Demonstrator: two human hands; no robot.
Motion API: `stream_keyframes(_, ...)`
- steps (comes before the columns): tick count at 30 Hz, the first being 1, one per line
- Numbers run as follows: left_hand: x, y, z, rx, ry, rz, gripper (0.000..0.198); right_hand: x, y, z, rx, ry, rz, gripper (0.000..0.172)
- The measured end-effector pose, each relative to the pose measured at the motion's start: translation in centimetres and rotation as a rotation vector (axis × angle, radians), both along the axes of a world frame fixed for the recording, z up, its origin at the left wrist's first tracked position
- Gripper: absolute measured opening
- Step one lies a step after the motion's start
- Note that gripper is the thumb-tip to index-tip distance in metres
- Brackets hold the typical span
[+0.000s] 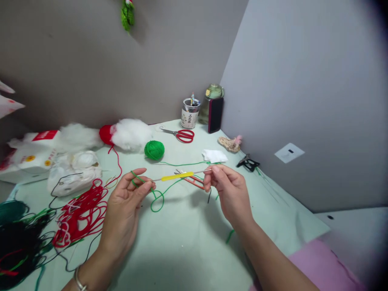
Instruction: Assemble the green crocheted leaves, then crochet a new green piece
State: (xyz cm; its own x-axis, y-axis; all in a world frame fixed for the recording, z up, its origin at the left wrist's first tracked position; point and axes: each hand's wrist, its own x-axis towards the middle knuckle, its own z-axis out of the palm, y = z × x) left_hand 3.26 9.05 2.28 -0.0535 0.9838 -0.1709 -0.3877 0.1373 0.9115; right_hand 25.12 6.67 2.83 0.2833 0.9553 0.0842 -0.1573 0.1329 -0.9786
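A crochet hook with a yellow grip is held level above the table between my two hands. My left hand pinches one end of it, and green yarn winds round those fingers and hangs in a loop below them. At the other end, my right hand has the thin metal shaft between thumb and fingers. A green yarn ball lies behind the hook, with a strand running right across the table. Partly hidden beneath the hook is a small orange-handled tool.
Red-handled scissors, a pen jar, a bottle and a phone are at the back. Left are red yarn, dark yarn and white stuffing. A black clip lies right, near the wall.
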Motion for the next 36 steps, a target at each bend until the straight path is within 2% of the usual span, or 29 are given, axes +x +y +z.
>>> stream_keyframes(5, -0.2, 0.3, -0.2, -0.038, -0.014, -0.01, 0.043, 0.1, 0.1, -0.2, -0.015, -0.022, 0.055, 0.03)
stream_keyframes(7, -0.2, 0.4, -0.2, -0.056, -0.021, -0.016, 0.043, 0.2, 0.0, -0.1, -0.017, -0.095, 0.045, 0.031)
stream_keyframes(9, -0.2, 0.5, -0.2, -0.066, -0.012, -0.028, 0.042, 0.1, -0.2, 0.1, 0.065, -0.3, -0.071, 0.027)
stream_keyframes(11, -0.1, 0.4, -0.3, -0.052, 0.018, -0.036, 0.041, 0.0, -0.5, 0.2, 0.233, -0.585, -0.228, 0.021)
stream_keyframes(13, 0.1, 0.1, -0.3, -0.029, 0.054, -0.041, 0.039, -0.3, -0.7, 0.1, 0.406, -0.842, -0.26, 0.024)
stream_keyframes(16, 0.3, -0.5, -0.6, 0.009, 0.101, -0.076, 0.037, -1.1, -0.7, -0.8, 0.559, -1.093, -0.004, 0.029)
stream_keyframes(19, 0.4, -0.9, -0.8, 0.041, 0.131, -0.12, 0.035, -1.9, -0.6, -1.7, 0.544, -1.184, 0.244, 0.02)
stream_keyframes(22, 0.5, -1.1, -0.8, 0.043, 0.127, -0.146, 0.034, -2.3, -0.8, -1.5, 0.331, -0.985, 0.411, 0.026)
stream_keyframes(25, 0.6, -1.1, -0.5, 0.029, 0.077, -0.183, 0.033, -2.2, -1.2, -0.5, -0.038, -0.497, 0.682, 0.033)
stream_keyframes(27, 0.7, -1.2, -0.3, 0.017, 0.039, -0.214, 0.031, -2.2, -1.2, -0.2, -0.194, -0.199, 0.818, 0.033)
stream_keyframes(31, 0.7, -1.4, 0.0, 0.006, 0.005, -0.238, 0.028, -2.3, -1.1, -0.9, -0.286, 0.123, 0.916, 0.034)
stream_keyframes(36, 0.8, -1.4, 0.1, -0.015, -0.01, -0.233, 0.027, -2.5, -0.8, -2.0, -0.341, 0.299, 0.967, 0.037)
